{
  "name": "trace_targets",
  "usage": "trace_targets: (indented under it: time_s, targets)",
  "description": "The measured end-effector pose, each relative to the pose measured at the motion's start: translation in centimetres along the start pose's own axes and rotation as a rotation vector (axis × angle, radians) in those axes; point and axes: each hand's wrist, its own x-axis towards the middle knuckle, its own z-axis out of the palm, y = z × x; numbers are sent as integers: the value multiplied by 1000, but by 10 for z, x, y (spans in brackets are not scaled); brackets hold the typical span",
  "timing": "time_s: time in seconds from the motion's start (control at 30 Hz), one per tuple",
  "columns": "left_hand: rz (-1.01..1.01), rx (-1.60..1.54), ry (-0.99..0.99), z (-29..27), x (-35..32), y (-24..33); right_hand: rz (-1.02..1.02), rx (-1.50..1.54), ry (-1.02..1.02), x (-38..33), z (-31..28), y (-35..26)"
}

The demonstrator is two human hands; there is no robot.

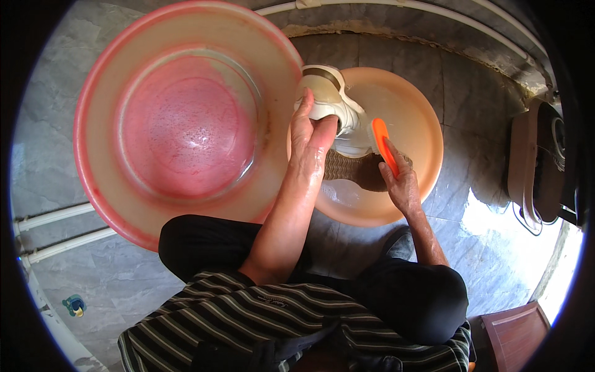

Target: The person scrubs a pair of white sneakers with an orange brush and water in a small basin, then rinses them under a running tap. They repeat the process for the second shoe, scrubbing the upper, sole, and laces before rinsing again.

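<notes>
My left hand point(307, 144) grips a white shoe point(330, 92) over the left side of a small orange basin point(435, 139). The thumb lies along the shoe's outside, and the other fingers are partly hidden at its opening. In my right hand point(404, 184) is a scrub brush point(382, 144) with a bright orange back, its pale bristles facing left toward the shoe. A second shoe point(354, 171) rests in the basin below, its brown patterned sole showing. Both hands and forearms look wet.
A large pink-rimmed basin point(186, 133), holding shallow water over a pink bottom, stands left of the small one. White pipes point(396, 5) run along the far wall, others at left. A brown appliance point(534, 164) with a cable stands at right. Grey tiles point(462, 136) cover the floor.
</notes>
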Motion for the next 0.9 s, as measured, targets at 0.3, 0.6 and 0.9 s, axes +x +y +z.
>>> trace_targets:
  time_s: [0.3,0.6,0.9]
  targets:
    - [3,-99,190,-23,2,14,-97,-7,-4,5,-6,-15]
    - [21,1113,210,-56,-20,51,-82,-243,-628,15,-17,-49]
    - [235,2664,-622,2,28,45,28,-335,-497,41,-1,-37]
